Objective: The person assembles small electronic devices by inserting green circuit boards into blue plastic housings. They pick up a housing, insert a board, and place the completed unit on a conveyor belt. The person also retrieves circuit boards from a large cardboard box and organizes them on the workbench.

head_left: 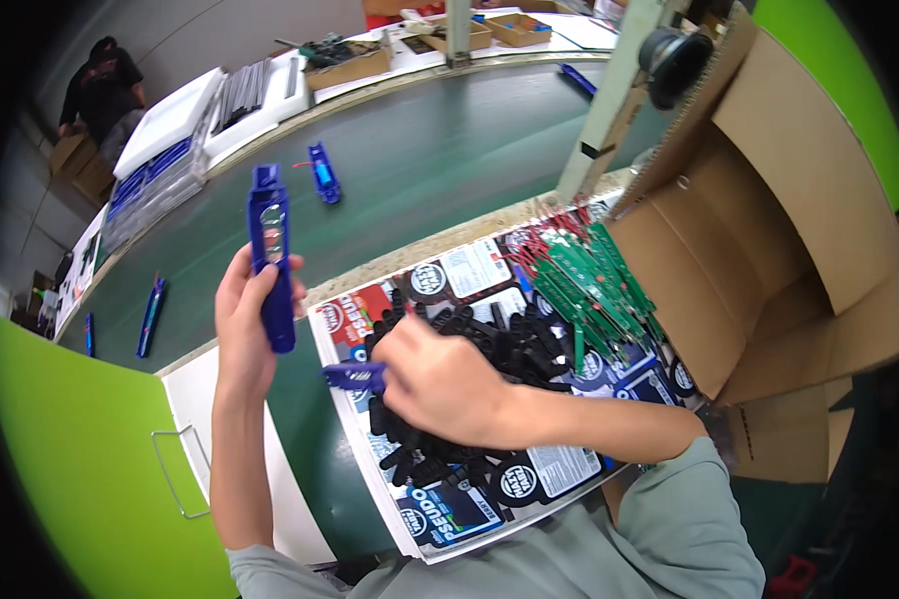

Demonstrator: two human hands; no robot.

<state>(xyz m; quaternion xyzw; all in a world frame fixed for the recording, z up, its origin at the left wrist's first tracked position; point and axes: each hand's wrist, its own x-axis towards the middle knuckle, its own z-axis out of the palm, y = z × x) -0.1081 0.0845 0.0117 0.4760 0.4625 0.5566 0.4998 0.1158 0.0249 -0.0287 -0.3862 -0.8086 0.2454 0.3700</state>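
Note:
My left hand (pixel 242 311) is closed round a long blue plastic housing (pixel 279 321), held nearly upright over the edge of the green belt. The housing has a hollow channel with something clear and reddish inside its upper half. My right hand (pixel 440 379), slightly blurred, has its fingers closed on a small blue plastic piece (pixel 354 376) that sticks out to the left. It hovers over a heap of black plastic parts (pixel 524 344) spread on a printed board (pixel 406 534). The fingertips of the right hand are partly hidden behind its back.
Green circuit boards (pixel 599 290) with red wires lie at the board's far right, beside an opened cardboard box (pixel 689 299). Beyond runs a green conveyor belt (pixel 420 150) carrying a blue housing (pixel 324 174) and others. A person (pixel 107 95) stands far left. A metal post (pixel 609 110) rises near the box.

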